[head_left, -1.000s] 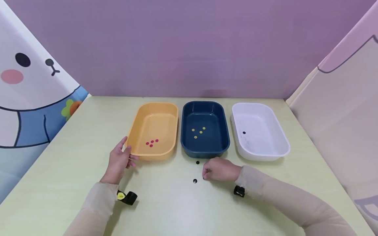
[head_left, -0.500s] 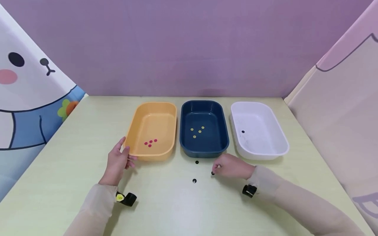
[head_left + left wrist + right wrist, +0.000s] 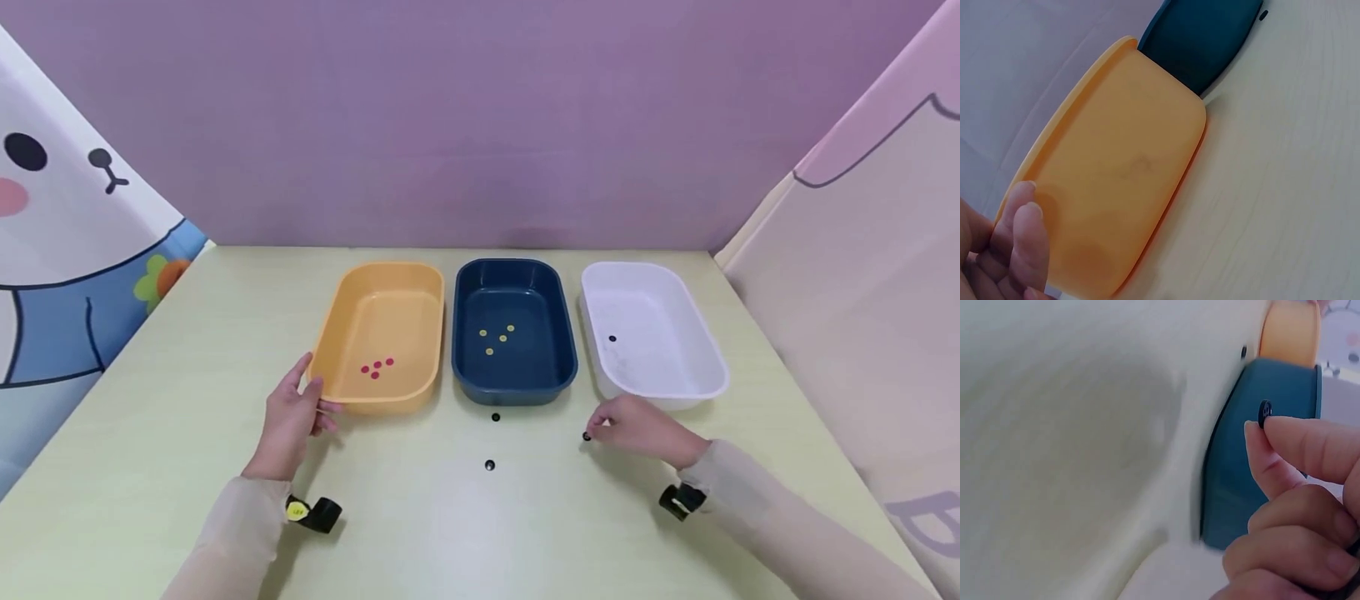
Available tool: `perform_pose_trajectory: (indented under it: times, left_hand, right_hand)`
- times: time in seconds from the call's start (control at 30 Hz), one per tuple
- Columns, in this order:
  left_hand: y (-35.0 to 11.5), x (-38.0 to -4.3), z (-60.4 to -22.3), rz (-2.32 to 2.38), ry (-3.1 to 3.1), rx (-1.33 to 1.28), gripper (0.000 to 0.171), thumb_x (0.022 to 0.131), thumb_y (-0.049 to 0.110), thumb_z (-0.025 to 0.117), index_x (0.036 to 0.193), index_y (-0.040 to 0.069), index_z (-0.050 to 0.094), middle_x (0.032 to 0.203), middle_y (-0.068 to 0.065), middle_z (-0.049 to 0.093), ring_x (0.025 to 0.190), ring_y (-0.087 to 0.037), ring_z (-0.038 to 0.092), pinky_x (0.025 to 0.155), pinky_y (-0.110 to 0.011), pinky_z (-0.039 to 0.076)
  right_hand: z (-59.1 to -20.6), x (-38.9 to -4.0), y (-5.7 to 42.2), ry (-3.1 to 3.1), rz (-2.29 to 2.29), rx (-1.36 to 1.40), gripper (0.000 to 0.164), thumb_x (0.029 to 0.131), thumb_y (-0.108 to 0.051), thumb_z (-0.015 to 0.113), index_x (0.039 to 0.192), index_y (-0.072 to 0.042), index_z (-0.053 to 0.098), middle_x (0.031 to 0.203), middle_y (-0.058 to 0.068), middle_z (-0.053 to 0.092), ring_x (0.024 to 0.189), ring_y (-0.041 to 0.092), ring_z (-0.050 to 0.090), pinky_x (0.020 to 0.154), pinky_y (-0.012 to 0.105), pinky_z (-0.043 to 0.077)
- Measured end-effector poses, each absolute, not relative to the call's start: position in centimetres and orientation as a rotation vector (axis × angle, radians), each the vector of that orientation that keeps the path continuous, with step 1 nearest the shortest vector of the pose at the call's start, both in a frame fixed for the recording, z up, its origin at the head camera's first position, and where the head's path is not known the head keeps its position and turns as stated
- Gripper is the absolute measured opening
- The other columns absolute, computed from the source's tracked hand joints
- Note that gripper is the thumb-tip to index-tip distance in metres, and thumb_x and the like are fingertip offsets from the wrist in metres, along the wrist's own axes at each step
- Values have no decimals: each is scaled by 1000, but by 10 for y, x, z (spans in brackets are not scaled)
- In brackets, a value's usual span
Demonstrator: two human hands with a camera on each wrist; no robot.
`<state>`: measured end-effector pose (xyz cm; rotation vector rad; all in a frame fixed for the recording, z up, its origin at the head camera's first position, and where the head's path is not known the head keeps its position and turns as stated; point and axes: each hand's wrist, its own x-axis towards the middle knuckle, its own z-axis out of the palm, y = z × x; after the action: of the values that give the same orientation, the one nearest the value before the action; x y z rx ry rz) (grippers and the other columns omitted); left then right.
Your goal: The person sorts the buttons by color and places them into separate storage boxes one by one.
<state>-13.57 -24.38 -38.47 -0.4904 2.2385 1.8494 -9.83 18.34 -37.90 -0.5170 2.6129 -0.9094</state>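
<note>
My right hand [image 3: 637,427] pinches a small black button [image 3: 1265,413] between thumb and forefinger, just in front of the white tray [image 3: 716,385]; its holes show in the right wrist view. My left hand [image 3: 288,421] grips the near left corner of the orange tray [image 3: 420,325], thumb at the rim and fingertips against the outer wall. Several red buttons [image 3: 377,365] lie in that tray. The dark blue tray [image 3: 517,393] in the middle holds several yellow buttons [image 3: 503,338]. One black button [image 3: 612,338] lies inside the white tray.
Two more black buttons lie on the pale table [image 3: 420,533]: one button [image 3: 496,417] close to the blue tray's front, another button [image 3: 490,465] nearer me. A purple backdrop [image 3: 465,125] rises behind the trays, with printed cloth panels [image 3: 67,250] at both sides.
My right hand has carried the pinched black button rightward, from in front of the blue tray to in front of the white tray. My left hand keeps its place at the orange tray.
</note>
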Motion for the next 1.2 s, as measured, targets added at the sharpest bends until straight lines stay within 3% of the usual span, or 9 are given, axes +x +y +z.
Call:
perform_pose_trajectory:
  times: [0.33,0.57,1.2]
  left_hand:
    - [-243,-138,-383,1837,2233,-489,58,106,23,33,155,22,4,61,9,61,45,-7,54,48,-20,39]
    - [-243,-135,-385,1867,2219,-497,57,105,22,34,155,22,5,59,10,62,44,-5,54,47,-20,39]
    - [-244,-133,-385,1901,2182,-509,58,105,23,34,155,24,4,59,10,62,44,-5,54,47,-19,38]
  right_hand:
    - [-382,-77,237,2643,-990,-342,11,89,-8,62,85,-4,71,82,0,67,65,7,48,58,25,42]
    - [-375,-71,258,2622,-1055,-231,13,92,-9,60,93,0,70,93,6,69,87,15,58,72,31,48]
    - [-356,-97,272,2561,-1093,-177,22,95,-12,56,100,6,69,98,11,69,94,18,58,84,44,46]
